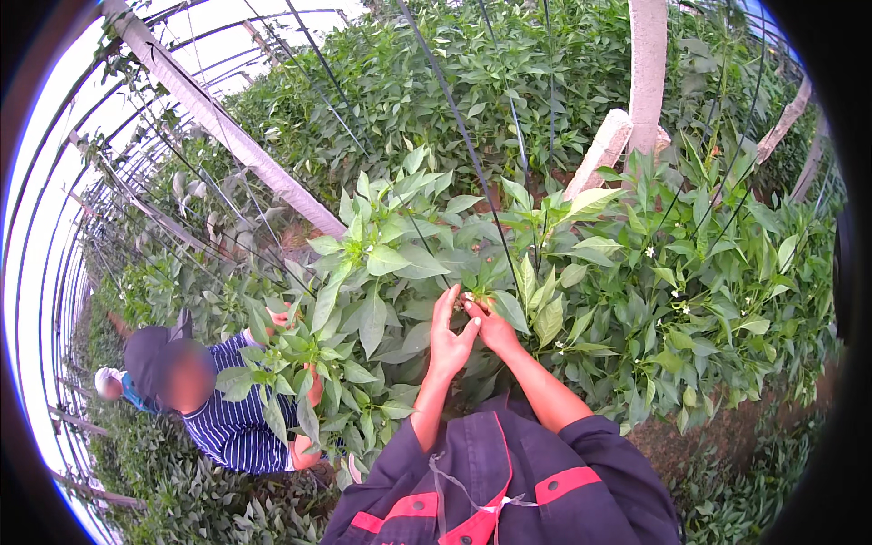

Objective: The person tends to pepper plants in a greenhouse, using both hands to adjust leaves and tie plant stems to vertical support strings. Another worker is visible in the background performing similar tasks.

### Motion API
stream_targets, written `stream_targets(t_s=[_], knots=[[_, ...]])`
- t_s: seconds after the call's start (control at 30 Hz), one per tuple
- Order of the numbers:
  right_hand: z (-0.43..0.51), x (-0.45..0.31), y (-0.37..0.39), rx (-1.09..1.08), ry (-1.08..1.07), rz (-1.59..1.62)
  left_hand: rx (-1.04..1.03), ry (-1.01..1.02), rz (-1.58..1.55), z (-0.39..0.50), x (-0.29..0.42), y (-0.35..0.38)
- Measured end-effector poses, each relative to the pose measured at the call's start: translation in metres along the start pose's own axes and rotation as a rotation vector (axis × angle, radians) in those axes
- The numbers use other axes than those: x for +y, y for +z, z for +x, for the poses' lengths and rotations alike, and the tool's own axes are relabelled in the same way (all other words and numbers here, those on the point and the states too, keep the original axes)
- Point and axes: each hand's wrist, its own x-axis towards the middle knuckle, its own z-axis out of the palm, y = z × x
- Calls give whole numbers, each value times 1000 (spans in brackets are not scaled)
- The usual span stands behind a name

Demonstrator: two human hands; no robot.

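My left hand (451, 335) is raised among the leaves of a pepper plant (402, 262), its fingers apart and pointing up, the palm facing right. Close against it, my right hand (492, 325) has its fingertips pinched at a small flowering shoot (470, 297) with a white bloom. What exactly lies between those fingertips is too small to tell. A dark string (501, 238) runs down from above to the plant just beyond my right hand. Leaves partly cover the right fingers.
A co-worker in a striped shirt (242, 426) reaches into the plants at left; another person (119, 388) is farther back. Pale posts (231, 129) (646, 75) rise beyond the row, with a slanted concrete piece (599, 153) beside one. Strings cross overhead. White-flowered pepper plants (681, 300) stand right.
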Motion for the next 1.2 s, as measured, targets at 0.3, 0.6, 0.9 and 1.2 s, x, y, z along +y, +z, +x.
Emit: stream_targets(t_s=[0.3,0.6,0.9,1.2], knots=[[24,-26,-4,-33,-144,231,30,-96,-565,23,0,-21],[4,-39,7,-285,-289,79,20,-419,323,47,12,-38],[3,-28,5,-179,-230,275,248,-82,-17,-8,9,-25],[-11,-10,10,-145,-731,-215,129,155,144,4,0,-17]])
